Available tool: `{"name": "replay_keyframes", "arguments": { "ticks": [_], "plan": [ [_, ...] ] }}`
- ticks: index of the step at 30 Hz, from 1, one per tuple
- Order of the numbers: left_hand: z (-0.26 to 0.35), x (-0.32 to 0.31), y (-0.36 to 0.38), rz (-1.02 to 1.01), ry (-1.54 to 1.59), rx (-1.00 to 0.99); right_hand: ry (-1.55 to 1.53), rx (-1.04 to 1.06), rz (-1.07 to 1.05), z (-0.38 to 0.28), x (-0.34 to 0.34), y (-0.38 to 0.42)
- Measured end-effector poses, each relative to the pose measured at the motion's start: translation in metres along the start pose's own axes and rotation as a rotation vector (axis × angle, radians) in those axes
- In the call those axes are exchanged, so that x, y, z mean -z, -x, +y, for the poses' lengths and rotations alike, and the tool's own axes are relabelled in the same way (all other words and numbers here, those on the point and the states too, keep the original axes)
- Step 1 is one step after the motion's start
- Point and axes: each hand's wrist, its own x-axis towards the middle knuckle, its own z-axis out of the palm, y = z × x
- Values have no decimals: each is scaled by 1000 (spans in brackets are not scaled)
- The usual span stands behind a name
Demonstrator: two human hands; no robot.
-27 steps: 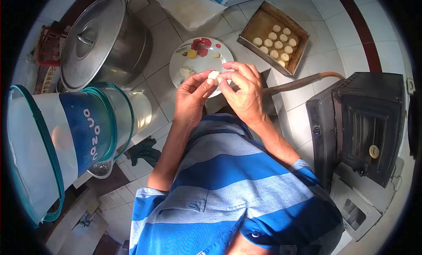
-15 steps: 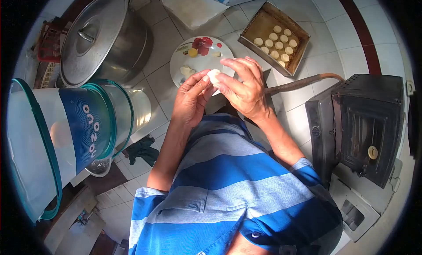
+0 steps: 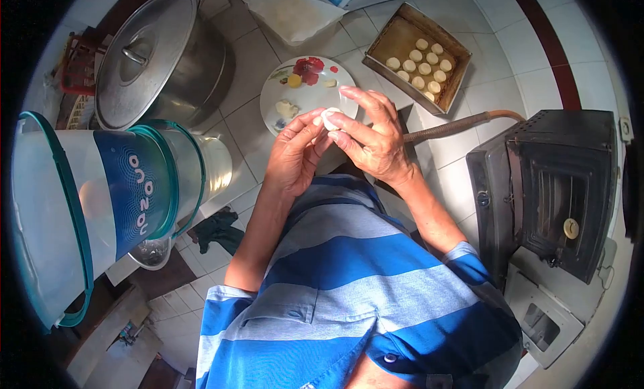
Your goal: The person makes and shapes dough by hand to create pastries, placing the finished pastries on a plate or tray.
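Observation:
Between the fingertips of both hands is a small pale piece of dough (image 3: 329, 118), held above the near edge of a flowered plate (image 3: 272, 93). My left hand (image 3: 293, 154) pinches it from the left with thumb and fingers. From the other side my right hand (image 3: 373, 137) grips it with the thumb and a finger, the upper fingers raised. On the plate lie a lump of dough (image 3: 286, 108), a small yellow piece (image 3: 294, 80) and a little pale piece (image 3: 329, 83). A metal baking tin (image 3: 384, 48) beyond the right hand holds several round dough pieces (image 3: 424, 69).
At the left stand a large lidded pot (image 3: 201, 73) and clear buckets with teal rims (image 3: 168, 181). To the right is a black oven (image 3: 493, 208) with its door open, a hose (image 3: 446, 129) running behind it. A white sheet (image 3: 295, 13) lies at the back.
The dough piece has turned slightly between the fingers, and the right index finger now lies across it. Both hands stay in nearly the same place.

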Motion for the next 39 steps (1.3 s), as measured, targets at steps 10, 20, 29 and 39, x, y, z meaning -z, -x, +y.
{"name": "replay_keyframes", "arguments": {
  "ticks": [10, 20, 29, 39],
  "plan": [
    [5, -6, 0, 3, -25, -14, 61, 116, 41, -4, -5, 8],
    [14, -6, 3, -50, -20, 49, -101, -110, -50, -5, -8, 9],
    [4, -6, -2, 91, -311, -65, -123, -116, -88, -4, -12, 14],
    [-6, -21, -15, 92, -20, 27, -248, -143, -115, 28, 15, 0]
  ]
}}
